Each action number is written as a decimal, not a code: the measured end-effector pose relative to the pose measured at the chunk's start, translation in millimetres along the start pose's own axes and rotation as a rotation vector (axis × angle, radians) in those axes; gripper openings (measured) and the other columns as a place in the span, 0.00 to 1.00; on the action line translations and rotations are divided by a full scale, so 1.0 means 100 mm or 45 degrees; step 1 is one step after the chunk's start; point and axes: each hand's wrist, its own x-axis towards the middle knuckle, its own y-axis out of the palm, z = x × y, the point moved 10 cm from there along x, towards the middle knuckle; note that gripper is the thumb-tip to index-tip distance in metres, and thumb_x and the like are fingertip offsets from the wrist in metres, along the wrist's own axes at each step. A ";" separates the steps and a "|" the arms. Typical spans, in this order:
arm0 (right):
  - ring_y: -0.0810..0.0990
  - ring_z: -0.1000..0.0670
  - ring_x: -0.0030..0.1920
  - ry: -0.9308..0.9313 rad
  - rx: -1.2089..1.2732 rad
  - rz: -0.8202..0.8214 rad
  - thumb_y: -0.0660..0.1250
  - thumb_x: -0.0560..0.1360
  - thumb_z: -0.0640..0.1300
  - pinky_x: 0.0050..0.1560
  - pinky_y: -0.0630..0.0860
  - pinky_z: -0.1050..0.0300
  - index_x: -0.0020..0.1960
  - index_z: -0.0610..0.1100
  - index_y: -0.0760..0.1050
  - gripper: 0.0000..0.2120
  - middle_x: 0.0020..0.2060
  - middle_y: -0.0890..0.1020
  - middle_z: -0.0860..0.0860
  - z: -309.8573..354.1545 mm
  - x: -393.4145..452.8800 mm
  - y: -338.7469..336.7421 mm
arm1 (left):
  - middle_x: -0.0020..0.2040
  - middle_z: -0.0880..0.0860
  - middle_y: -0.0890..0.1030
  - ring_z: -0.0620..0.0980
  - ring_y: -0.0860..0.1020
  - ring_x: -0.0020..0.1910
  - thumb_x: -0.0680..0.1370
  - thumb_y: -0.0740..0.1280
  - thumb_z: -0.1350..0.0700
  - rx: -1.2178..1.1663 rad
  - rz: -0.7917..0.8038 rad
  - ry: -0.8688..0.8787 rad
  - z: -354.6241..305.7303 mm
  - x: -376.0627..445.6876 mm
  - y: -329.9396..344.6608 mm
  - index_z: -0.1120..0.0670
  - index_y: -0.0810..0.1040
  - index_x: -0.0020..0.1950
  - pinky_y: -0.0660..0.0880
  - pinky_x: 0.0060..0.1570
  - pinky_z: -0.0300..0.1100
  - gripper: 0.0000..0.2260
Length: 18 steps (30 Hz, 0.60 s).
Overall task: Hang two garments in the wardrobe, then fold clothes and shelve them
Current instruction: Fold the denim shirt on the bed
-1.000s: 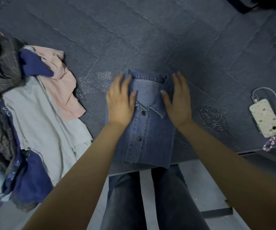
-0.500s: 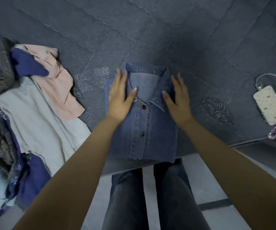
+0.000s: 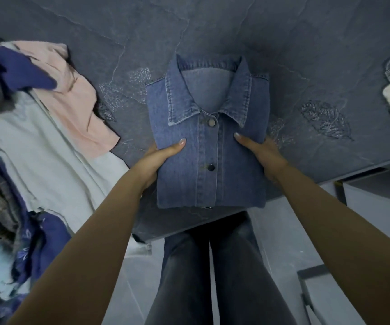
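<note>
Now | folded denim shirt, stiff rectangle | both hands' fingers clamped on its sides | quilted bedspread

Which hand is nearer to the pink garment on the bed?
Left. The left hand grips the folded denim shirt's left edge, beside the pink garment. The right hand grips the shirt's opposite edge, farther away.

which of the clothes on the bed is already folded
The denim shirt, held between both hands, is a neat buttoned rectangle; the pink garment and pale grey garment lie crumpled.
</note>
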 end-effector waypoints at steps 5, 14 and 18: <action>0.84 0.51 0.53 -0.035 0.119 0.065 0.82 0.62 0.51 0.46 0.82 0.57 0.64 0.48 0.76 0.34 0.54 0.84 0.52 0.00 0.00 0.02 | 0.56 0.49 0.84 0.48 0.82 0.55 0.66 0.79 0.50 -0.063 -0.120 0.141 -0.05 0.01 -0.01 0.50 0.78 0.62 0.80 0.52 0.46 0.26; 0.84 0.51 0.53 -0.198 0.415 -0.085 0.78 0.68 0.42 0.47 0.81 0.58 0.65 0.49 0.75 0.27 0.55 0.84 0.52 0.06 -1.18 -0.15 | 0.57 0.50 0.83 0.51 0.82 0.55 0.67 0.79 0.55 -0.022 -0.074 0.296 -0.34 -0.80 0.33 0.51 0.75 0.65 0.81 0.45 0.44 0.28; 0.84 0.50 0.53 -0.265 0.553 -0.233 0.77 0.69 0.43 0.45 0.82 0.58 0.65 0.50 0.74 0.26 0.56 0.84 0.51 0.01 -2.17 -0.33 | 0.56 0.50 0.84 0.51 0.83 0.53 0.66 0.79 0.54 0.187 0.144 0.281 -0.51 -1.40 0.73 0.49 0.75 0.64 0.81 0.43 0.42 0.29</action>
